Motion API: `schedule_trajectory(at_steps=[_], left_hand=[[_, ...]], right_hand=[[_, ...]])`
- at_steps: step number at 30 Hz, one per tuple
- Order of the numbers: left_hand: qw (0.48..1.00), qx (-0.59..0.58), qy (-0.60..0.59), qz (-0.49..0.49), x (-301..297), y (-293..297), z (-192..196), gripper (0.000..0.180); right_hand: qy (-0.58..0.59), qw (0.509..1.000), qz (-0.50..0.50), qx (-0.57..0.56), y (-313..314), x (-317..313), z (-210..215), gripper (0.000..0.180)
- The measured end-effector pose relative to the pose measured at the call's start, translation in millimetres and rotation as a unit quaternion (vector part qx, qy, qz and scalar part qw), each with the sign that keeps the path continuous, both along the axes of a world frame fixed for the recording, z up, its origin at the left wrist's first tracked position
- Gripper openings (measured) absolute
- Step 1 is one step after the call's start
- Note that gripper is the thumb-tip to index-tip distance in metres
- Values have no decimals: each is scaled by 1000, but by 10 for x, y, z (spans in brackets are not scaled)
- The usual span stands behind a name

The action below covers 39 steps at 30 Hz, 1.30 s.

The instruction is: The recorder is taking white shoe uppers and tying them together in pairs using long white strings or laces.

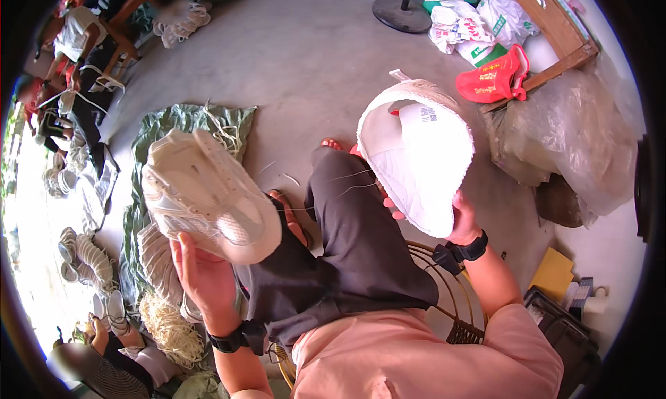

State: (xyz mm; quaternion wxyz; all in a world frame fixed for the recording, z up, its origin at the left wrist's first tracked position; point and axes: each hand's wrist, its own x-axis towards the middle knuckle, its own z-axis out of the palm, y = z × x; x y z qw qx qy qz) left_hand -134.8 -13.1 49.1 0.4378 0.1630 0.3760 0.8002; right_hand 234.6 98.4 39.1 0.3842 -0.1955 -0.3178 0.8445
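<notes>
In my left hand point(202, 277) is a cream-coloured shoe upper point(239, 225) with mesh panels, raised over my left thigh. My fingers lie along its near side, and the thumb is hidden. My right hand point(466, 220) grips a second, white shoe upper point(433, 170) by its narrower lower end. Its pale inner side faces me, with a small printed mark and a loose tab at the top. Some of my right fingertips show past its left edge. Thin loose threads point(347, 182) stretch between the two uppers, above my dark trousers.
A green woven sheet point(166, 121) lies on the floor at the left, near stacked shoe uppers point(159, 260) and a heap of pale strings point(173, 329). Other people sit along the left. Plastic bags point(458, 24), a red bag point(494, 76) and clear plastic sheeting point(569, 135) are at the right.
</notes>
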Motion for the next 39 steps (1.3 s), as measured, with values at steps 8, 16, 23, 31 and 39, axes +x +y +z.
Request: schedule_trajectory(at_steps=[8, 16, 23, 31, 39], left_hand=[[976, 43, -112, -183, 413, 386, -30, 38], [936, -9, -178, -304, 704, 605, -293, 42], [914, -126, -143, -359, 912, 562, -641, 37], [837, -266, 100, -468, 777, 497, -669, 34], [814, -292, 232, -444, 766, 501, -743, 35]], right_hand=[[-66, 997, -48, 1, -199, 155, 340, 109], [-12, 984, -178, 3, -437, 659, 481, 117], [63, 953, -294, 38, -536, 954, 545, 107], [51, 979, -195, 39, -476, 822, 553, 112], [-45, 995, -79, -42, -403, 184, 467, 114]])
